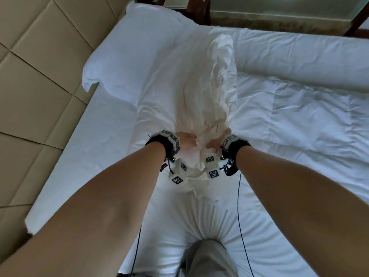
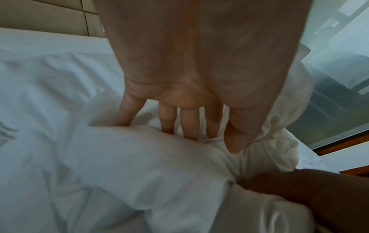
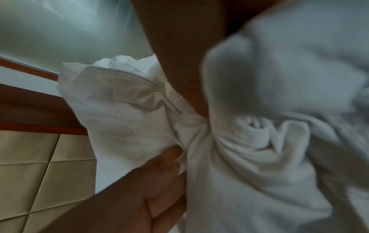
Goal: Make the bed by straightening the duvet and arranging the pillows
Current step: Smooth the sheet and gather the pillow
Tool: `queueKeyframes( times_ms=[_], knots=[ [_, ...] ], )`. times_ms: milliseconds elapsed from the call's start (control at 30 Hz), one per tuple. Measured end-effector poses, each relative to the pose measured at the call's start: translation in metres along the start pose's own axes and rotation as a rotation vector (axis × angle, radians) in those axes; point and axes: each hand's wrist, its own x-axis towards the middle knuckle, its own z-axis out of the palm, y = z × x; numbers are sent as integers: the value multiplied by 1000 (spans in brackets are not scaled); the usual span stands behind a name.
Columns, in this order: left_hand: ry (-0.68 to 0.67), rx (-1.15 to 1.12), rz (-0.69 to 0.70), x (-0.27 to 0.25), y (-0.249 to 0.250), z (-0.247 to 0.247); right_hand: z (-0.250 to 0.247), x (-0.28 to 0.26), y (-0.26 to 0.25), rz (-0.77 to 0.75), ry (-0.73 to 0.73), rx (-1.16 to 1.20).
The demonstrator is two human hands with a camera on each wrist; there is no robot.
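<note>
A creamy white pillow lies lengthwise across the middle of the bed, its near end bunched up. My left hand grips that bunched end from the left, and my right hand grips it from the right, the two almost touching. In the left wrist view my left hand's fingers dig into the pillow cloth, their tips hidden. In the right wrist view the cloth is wrapped over my right hand and hides its fingers. A second white pillow lies by the headboard. The white duvet is spread on the right, crumpled.
A beige padded headboard runs along the left. The bare white sheet lies between it and the pillow. The duvet's far edge is rolled up. My knee presses on the mattress. A wood-framed glass panel stands beyond the bed.
</note>
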Motion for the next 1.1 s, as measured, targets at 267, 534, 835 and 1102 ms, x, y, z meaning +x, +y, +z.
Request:
queueKeyframes(
  times_ms=[267, 534, 835, 1102],
  knots=[
    [141, -121, 161, -33, -37, 45, 39, -64, 50, -56, 160, 15],
    [127, -196, 279, -112, -53, 71, 52, -164, 82, -44, 284, 77],
    [216, -253, 397, -127, -24, 67, 50, -188, 84, -122, 289, 103],
    [288, -191, 374, -112, 44, 84, -8, -182, 115, -220, 296, 174]
  ],
)
